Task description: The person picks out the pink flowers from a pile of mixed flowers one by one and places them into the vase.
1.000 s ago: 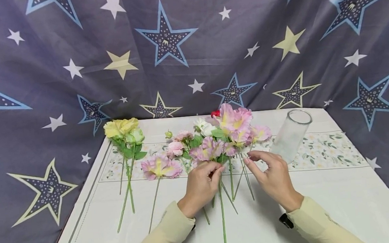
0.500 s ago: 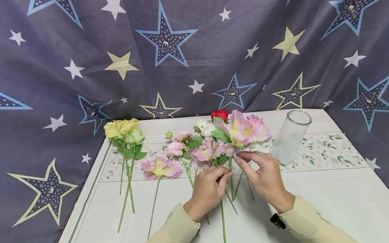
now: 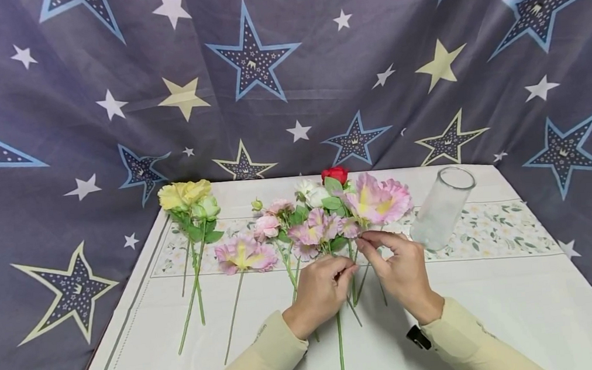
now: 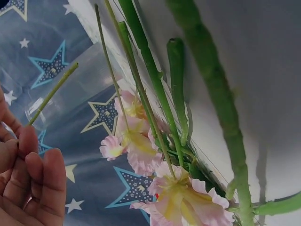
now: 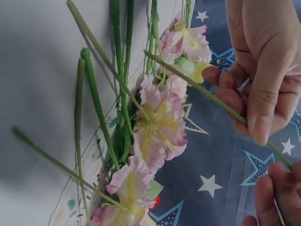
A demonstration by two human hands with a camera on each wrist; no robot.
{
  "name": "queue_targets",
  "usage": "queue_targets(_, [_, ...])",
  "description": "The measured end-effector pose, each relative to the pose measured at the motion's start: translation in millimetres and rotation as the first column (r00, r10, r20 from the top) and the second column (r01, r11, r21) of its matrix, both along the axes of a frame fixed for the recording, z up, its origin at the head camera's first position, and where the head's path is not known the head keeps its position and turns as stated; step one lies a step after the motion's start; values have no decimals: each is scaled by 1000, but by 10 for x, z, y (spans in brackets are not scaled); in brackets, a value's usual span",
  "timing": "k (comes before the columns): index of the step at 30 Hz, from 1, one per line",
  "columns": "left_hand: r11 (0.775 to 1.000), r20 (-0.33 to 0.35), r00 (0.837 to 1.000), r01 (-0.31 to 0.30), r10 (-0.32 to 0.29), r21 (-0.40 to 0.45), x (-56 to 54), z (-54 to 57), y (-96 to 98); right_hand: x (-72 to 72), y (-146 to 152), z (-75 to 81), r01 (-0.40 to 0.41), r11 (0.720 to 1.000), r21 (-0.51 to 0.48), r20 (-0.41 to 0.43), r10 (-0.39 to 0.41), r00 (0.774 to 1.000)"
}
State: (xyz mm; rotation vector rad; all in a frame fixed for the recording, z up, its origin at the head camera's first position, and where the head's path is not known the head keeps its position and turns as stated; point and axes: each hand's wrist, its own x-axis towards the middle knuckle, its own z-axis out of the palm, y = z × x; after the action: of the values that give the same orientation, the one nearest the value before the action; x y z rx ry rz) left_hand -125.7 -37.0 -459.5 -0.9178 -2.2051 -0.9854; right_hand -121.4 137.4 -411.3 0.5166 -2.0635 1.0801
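Stars big and small cover the dark cloth (image 3: 282,21) behind the white bench (image 3: 539,305). Flowers lie on the bench, with a yellow flower (image 3: 183,195) far to the left and lots more in the middle. The left hand (image 3: 318,289) has a narrow grip: its thumb and finger pinch a thin stem (image 5: 207,94) up off the bench, and a long bare bit pokes out past them. The right hand (image 3: 403,266) has a narrow grip too. It looks to pinch the same stem a little higher up, but the right wrist view shows only part of that hand. The stem seems to go up to the big pink flower (image 3: 379,201), though the join is hidden.

To do this well, pinch softly. A thin stem may bend if you tug hard. Let one hand keep it steady while the other moves. Mind the red flower (image 3: 334,174) just beside, since frilly edges could snag. Keep clear of the long green stem (image 3: 340,345) below. The glass vase (image 3: 439,219) is near the right hand, so go slow and don't bump it.
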Motion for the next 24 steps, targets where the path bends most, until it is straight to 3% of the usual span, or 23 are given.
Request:
queue_targets(13, [1000, -4, 1000, -20, 20, -17, -12, -21, 49, 3, 20, 12, 2, 1000, 4, -7, -2, 1000])
queue_targets(24, [999, 43, 999, -30, 31, -27, -12, -6, 60, -14, 40, 24, 11, 1000, -7, -28, -11, 1000])
